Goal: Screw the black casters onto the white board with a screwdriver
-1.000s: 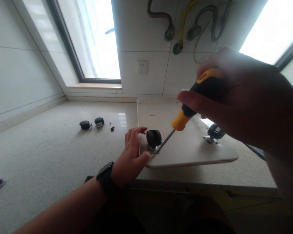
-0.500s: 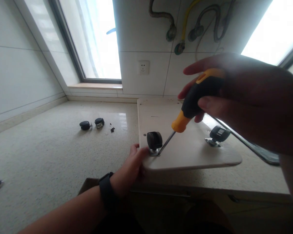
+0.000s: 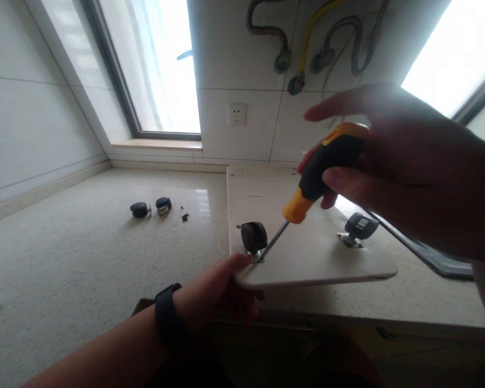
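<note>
From the head view, we have two wheels on the board [image 3: 307, 258] and two loose, our right hand [image 3: 408, 161] wrapped round the screwdriver [image 3: 323, 167], tip seemingly at the near wheel [image 3: 254, 237], while our left hand [image 3: 218, 293] has slid down to pinch the board's corner.
</note>
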`<state>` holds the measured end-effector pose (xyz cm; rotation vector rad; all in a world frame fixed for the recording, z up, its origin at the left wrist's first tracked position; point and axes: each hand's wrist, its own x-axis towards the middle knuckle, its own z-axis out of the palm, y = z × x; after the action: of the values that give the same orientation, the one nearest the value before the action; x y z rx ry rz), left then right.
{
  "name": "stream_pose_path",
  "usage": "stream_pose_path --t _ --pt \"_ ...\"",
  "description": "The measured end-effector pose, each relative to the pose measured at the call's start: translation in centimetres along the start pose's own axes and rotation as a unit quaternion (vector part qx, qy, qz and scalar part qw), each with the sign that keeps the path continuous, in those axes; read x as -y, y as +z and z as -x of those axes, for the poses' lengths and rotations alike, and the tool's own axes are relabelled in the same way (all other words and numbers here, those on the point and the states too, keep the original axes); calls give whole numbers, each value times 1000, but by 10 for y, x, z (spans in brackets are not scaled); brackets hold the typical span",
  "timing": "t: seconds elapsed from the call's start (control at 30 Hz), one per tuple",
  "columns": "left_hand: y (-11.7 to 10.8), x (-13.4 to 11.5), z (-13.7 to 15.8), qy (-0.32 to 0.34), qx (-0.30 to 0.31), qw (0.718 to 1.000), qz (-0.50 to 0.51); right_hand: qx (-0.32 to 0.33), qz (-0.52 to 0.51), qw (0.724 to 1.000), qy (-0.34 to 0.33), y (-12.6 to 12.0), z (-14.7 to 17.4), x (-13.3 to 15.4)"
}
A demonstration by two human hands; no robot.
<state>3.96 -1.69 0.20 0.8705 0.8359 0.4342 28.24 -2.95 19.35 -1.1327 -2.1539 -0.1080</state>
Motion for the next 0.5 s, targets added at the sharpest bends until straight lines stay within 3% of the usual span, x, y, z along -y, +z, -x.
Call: stream_pose_path --t 0.1,0.5 --pt "4 3 0 6 -4 1000 24 23 24 999 -15 -2 -1 2" --pt "11 1 0 33 -27 999 17 -22 94 995 -32 6 -7 8"
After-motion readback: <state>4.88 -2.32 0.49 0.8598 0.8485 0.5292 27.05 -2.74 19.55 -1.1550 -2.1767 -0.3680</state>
